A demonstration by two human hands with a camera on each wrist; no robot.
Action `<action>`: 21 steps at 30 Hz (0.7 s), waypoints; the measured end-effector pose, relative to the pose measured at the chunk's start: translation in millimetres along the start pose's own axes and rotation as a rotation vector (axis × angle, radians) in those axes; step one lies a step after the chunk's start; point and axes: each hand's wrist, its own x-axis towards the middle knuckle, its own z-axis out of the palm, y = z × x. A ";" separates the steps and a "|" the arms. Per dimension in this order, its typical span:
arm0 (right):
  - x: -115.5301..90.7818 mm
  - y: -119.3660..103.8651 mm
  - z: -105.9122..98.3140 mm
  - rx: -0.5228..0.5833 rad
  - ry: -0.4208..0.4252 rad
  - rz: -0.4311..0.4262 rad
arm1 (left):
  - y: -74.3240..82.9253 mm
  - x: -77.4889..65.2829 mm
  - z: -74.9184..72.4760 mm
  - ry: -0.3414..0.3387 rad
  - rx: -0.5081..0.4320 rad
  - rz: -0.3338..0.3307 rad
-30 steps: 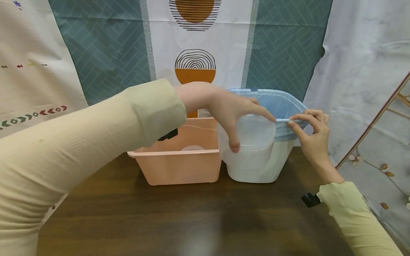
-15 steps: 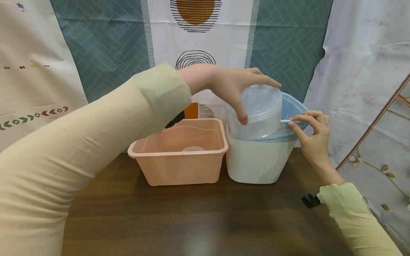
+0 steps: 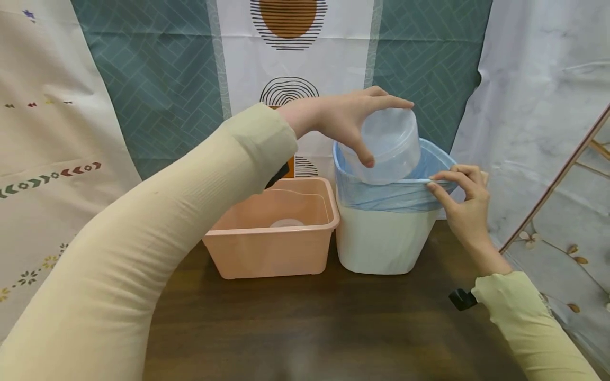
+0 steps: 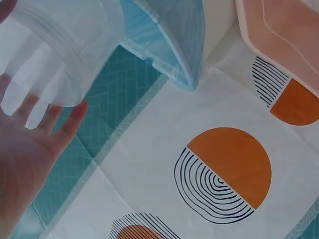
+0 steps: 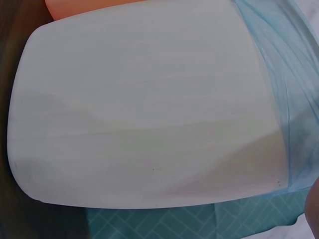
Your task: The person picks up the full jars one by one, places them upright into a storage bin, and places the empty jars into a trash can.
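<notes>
My left hand (image 3: 348, 119) grips a round clear plastic tub (image 3: 393, 145), thumb on the near side and fingers over the top. The tub is tilted and overlaps the mouth of a white trash can (image 3: 381, 243) in the head view. A light blue trash bag (image 3: 376, 197) lines the can and folds down over its rim. At the can's right edge, my right hand (image 3: 464, 198) pinches the bag between thumb and fingers. From the left wrist, the tub (image 4: 94, 40) shows several fingers spread along its wall. Mostly the can's side (image 5: 149, 109) fills the right wrist view.
A pink plastic basin (image 3: 267, 253) stands just left of the can, with a round translucent thing (image 3: 287, 223) inside it. Both rest on a dark wooden table (image 3: 305, 328). Patterned cloth (image 3: 171, 79) hangs behind them.
My left hand has lifted the tub from in front of the can up to its mouth, and the tub has tilted. The right hand has stayed at the bag's edge.
</notes>
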 end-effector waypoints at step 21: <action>-1.2 -1.3 0.0 0.010 0.007 0.004 | -19.1 19.1 13.5 0.080 0.039 -0.049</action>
